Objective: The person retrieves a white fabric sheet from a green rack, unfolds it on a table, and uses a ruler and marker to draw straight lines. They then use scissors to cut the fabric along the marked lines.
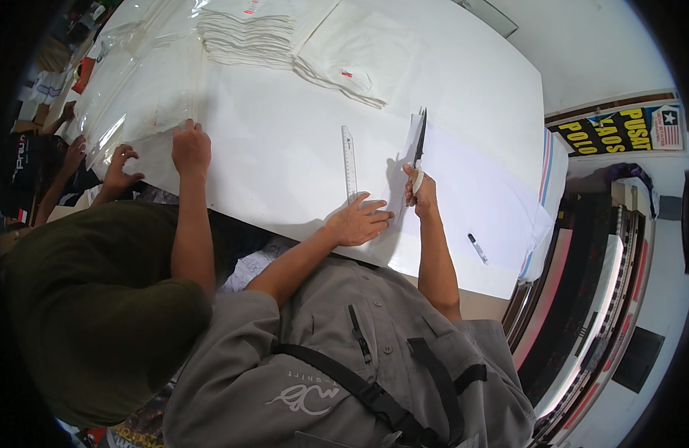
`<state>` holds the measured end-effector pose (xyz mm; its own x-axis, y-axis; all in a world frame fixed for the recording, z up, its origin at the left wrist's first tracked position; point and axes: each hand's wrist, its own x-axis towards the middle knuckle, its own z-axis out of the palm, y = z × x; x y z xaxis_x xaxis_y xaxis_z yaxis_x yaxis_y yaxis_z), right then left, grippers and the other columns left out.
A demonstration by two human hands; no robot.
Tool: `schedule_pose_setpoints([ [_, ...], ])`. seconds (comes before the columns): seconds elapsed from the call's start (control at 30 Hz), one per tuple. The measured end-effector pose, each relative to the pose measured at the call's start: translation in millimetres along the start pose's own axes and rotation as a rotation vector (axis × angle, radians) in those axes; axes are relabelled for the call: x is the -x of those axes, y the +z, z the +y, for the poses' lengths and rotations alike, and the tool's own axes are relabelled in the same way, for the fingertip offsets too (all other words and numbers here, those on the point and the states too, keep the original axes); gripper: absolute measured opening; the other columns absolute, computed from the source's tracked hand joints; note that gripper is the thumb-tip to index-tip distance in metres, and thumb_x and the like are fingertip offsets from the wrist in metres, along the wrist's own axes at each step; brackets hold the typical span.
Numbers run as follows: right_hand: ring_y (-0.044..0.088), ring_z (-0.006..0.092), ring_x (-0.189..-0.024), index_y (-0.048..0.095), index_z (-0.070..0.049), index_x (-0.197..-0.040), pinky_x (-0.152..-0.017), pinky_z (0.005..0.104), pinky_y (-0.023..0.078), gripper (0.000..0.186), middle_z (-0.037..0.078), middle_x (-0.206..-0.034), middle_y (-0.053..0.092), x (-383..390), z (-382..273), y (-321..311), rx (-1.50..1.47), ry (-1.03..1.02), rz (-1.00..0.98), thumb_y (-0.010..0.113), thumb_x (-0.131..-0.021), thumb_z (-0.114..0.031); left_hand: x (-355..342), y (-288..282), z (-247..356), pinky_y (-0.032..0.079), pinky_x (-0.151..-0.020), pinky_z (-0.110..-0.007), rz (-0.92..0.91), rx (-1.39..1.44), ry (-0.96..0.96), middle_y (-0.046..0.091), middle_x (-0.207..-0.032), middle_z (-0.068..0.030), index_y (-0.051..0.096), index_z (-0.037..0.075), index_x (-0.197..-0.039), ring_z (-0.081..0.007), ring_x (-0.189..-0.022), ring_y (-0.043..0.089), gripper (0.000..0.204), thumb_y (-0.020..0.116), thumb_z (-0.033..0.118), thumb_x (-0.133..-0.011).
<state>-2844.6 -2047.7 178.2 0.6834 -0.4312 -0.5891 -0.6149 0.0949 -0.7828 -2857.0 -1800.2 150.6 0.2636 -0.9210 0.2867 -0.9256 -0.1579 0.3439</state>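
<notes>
The right hand (422, 193) grips the scissors (421, 142) by the handles, blades at the paper (479, 175). The left hand (356, 222), fingers spread, lies left of the scissors, near the ruler (350, 164).

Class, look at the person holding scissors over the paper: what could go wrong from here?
The cut might run crooked: the ruler lies apart from the scissors, not guiding them. The left hand rests near the right hand, so its fingers could be nicked if the blades swing back. The marker could roll if the paper is tugged.
</notes>
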Motion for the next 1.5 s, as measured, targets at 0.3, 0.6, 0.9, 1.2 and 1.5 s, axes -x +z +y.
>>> schedule_pose_setpoints([
  [0.3, 0.048, 0.0121, -0.043, 0.058, -0.009, -0.099, -0.041, 0.0282, 0.037, 0.058, -0.002, -0.057, 0.049, -6, -27, -1, -0.129, 0.001, -0.024, 0.079, -0.087, -0.062, 0, 4, -1, 0.029, -0.121, -0.056, -0.009, -0.012, 0.004, 0.053, -0.153, 0.0060, 0.067, 0.020, -0.125, -0.0197, -0.148, 0.039, 0.028, 0.056, 0.036, -0.104],
  [0.6, 0.051, 0.0168, -0.044, 0.067, -0.001, -0.095, -0.042, 0.0335, 0.039, 0.064, 0.002, -0.059, 0.053, -25, -18, -2, -0.028, -0.030, 0.014, 0.080, -0.085, -0.063, -1, 5, 0, 0.034, -0.117, -0.056, 0.054, -0.048, 0.016, 0.058, -0.146, 0.0062, 0.067, 0.020, -0.122, -0.0200, -0.145, 0.044, 0.026, 0.060, 0.035, -0.102],
  [0.9, 0.047, 0.0107, -0.042, 0.060, -0.008, -0.102, -0.040, 0.0270, 0.035, 0.055, -0.003, -0.058, 0.048, -2, -21, -9, -0.073, -0.054, -0.061, 0.076, -0.090, -0.059, -3, 3, 1, 0.034, -0.117, -0.056, -0.008, -0.075, 0.029, 0.053, -0.151, 0.0048, 0.064, 0.019, -0.129, -0.0221, -0.145, 0.042, 0.033, 0.060, 0.037, -0.101],
  [1.2, 0.044, 0.0081, -0.045, 0.059, -0.006, -0.115, -0.043, 0.0251, 0.033, 0.054, -0.005, -0.062, 0.042, 126, 46, -69, -0.312, -0.132, -0.047, 0.067, -0.098, -0.056, -12, -7, 9, 0.030, -0.119, -0.057, -0.022, -0.089, -0.087, 0.058, -0.146, -0.0014, 0.064, 0.019, -0.136, -0.0249, -0.142, 0.045, 0.045, 0.065, 0.039, -0.096],
  [1.5, 0.044, 0.0076, -0.045, 0.058, -0.006, -0.114, -0.042, 0.0247, 0.034, 0.049, -0.005, -0.061, 0.043, 190, 96, -107, -0.484, -0.102, 0.119, 0.066, -0.100, -0.052, -35, 14, 10, 0.031, -0.117, -0.055, 0.167, -0.120, -0.242, 0.066, -0.111, -0.0111, 0.066, 0.006, -0.101, -0.0295, -0.118, 0.060, 0.011, 0.055, 0.009, -0.101],
])
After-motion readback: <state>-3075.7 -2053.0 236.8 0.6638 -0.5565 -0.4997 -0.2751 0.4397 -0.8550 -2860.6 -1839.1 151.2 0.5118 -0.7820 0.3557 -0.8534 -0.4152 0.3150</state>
